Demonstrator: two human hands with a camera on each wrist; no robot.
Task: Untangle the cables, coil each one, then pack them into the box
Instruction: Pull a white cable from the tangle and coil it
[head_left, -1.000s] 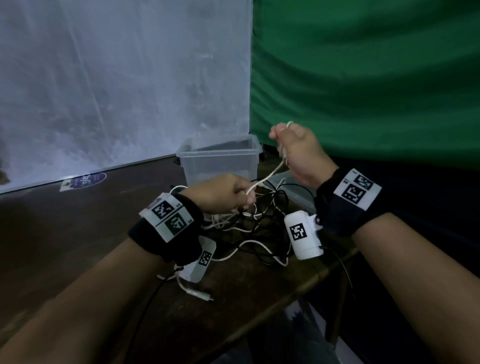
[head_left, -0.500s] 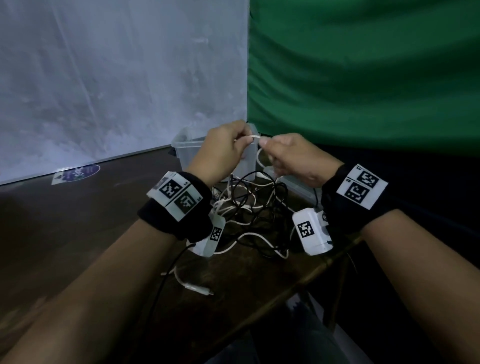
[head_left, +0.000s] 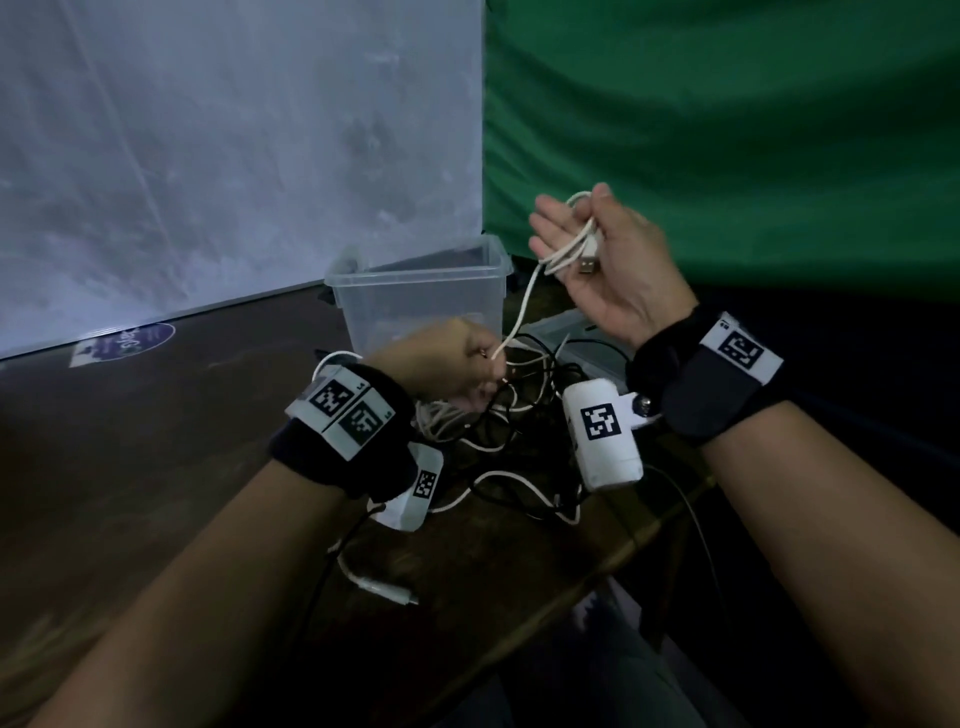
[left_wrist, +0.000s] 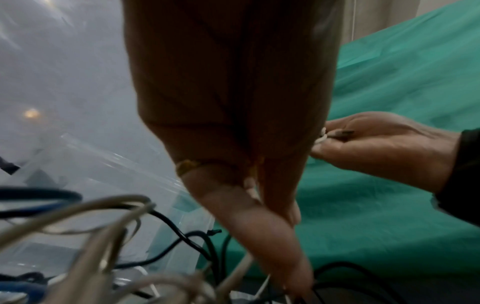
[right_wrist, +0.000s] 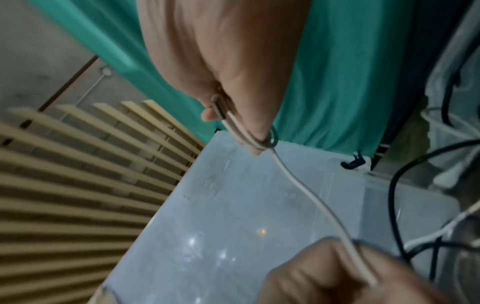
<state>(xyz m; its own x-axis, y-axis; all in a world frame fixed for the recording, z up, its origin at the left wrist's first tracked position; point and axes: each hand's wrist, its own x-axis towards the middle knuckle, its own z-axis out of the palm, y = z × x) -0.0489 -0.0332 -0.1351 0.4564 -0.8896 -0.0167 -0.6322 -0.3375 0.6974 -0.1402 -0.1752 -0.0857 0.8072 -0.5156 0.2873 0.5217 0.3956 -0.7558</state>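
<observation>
My right hand is raised above the table, thumb pinning a few loops of a white USB cable across its fingers; the metal plug hangs from the palm. The same white cable runs down to my left hand, which pinches it low over the tangle. A tangled heap of white and black cables lies on the dark table between my wrists. The clear plastic box stands just behind the heap, open at the top.
The brown table ends in an edge at the front right. The box's clear lid lies behind the heap. A loose white plug end lies near me. A grey board and a green cloth stand behind.
My hands were close together above the box half a second ago. Now the right hand has risen and turned palm-up with looped cable, and the left has dropped to the heap, sliding along the cable.
</observation>
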